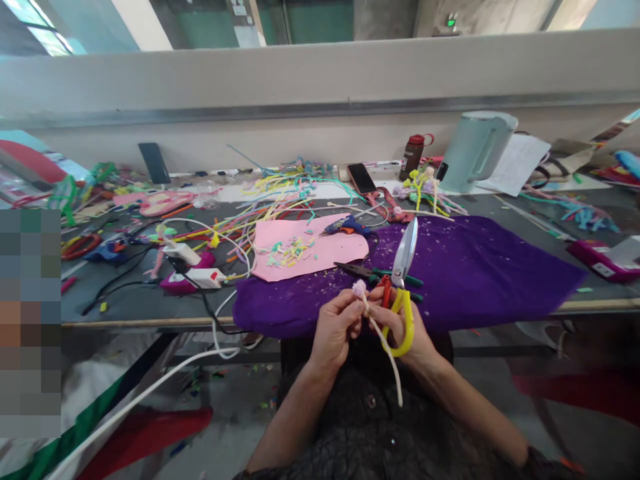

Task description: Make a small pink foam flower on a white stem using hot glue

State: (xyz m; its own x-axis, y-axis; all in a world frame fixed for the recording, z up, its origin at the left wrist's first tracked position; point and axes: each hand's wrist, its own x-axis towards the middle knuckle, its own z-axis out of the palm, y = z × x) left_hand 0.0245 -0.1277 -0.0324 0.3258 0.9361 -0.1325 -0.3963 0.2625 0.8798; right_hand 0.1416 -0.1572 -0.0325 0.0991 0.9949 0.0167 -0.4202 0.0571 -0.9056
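A small pale lilac pipe-cleaner flower (359,288) with a long cream stem (389,353) is held up at the table's front edge. My left hand (334,330) pinches it just below the bloom. My right hand (410,333) has its thumb and fingers closed on the same stem, close to the left fingertips. Yellow-handled scissors (401,293) hang on my right hand, blades pointing up and away. Just beyond the hands, dark pliers (357,270) with green handles and a red-handled tool (385,291) rest on purple cloth (475,267).
Pink felt (265,247) carries cut pipe-cleaner bits and blue-handled pliers (350,225). Behind lie loose pipe cleaners (280,200), a phone (361,179), a finished bunch (423,190), a brown bottle (413,157) and a pale green jug (475,153). Power strips (193,280) with cables are at left.
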